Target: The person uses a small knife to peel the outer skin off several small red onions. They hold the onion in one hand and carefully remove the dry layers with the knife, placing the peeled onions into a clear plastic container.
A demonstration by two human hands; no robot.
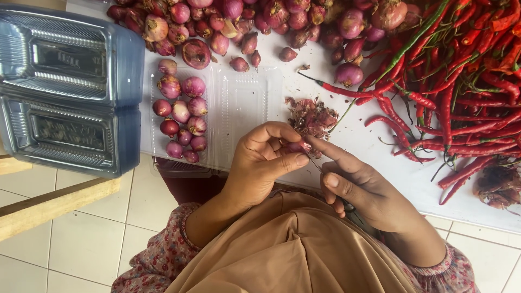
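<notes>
My left hand (264, 160) grips a small purple shallot (296, 146) between thumb and fingers, just below a heap of shallot skins (312, 116). My right hand (362, 190) holds a thin knife (316, 164) whose blade touches the shallot, with the forefinger stretched along it. Left of my hands lies an open clear plastic clamshell box (247, 103) with several peeled shallots (182, 125) in its left half.
A large pile of unpeeled shallots (244, 21) lies along the top of the white surface (380, 168). Red chillies (461, 81) cover the right side. A stack of clear plastic boxes (68, 87) stands at the left. Tiled floor and a wooden bar (54, 206) are below.
</notes>
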